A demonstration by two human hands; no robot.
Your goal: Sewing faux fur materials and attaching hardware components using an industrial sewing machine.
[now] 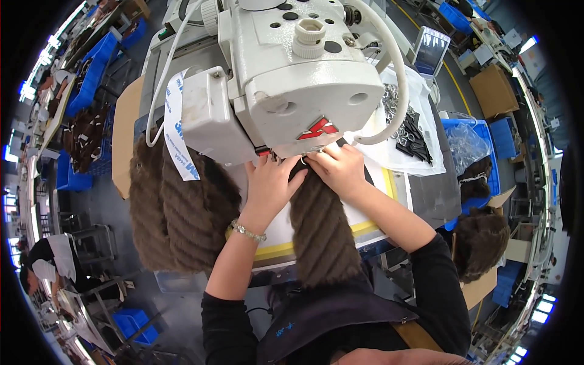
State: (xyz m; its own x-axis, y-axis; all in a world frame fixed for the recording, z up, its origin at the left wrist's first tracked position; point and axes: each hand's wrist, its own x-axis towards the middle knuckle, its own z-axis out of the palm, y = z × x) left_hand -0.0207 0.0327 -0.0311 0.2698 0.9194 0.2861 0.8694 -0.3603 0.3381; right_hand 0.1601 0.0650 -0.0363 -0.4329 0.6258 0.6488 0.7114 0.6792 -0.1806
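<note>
At the far left, hard blue plastic bins (97,76), bent out of shape by the round view. Lower down, a leaning person (45,267), too small and blurry to see well. Next, flat tan cardboard (128,140), then a fluffy pile of brown furry pieces (182,219) with slanting ridges, partly hidden behind the machine. Across the pile's top, a long, thin paper strip (176,134), white with blue print.

In the middle, a big white machine (316,85), hard and shiny with rounded corners and a red badge (318,128); top cut off by the picture's edge. Under its front, the left hand (275,182), with a bracelet (248,232) of pale round beads. Thumb at the edge of the furry strip, fingertips partly covered by the machine; cannot tell if pinching.

Between both hands, the furry strip (322,237), brown, thick and soft, with slanting ridges, lying toward the lap over yellow tape (274,254). Far end hidden under fingers and machine.

Then the right hand (337,173), fingers bunched close over the strip's far end; cannot tell if pinching or just pressing.

Farther right, a crinkly white sheet (429,91) with shiny metal bits and thin black straps (415,143), too jumbled to count. Last, a shaggy brown bundle (480,240).
</note>
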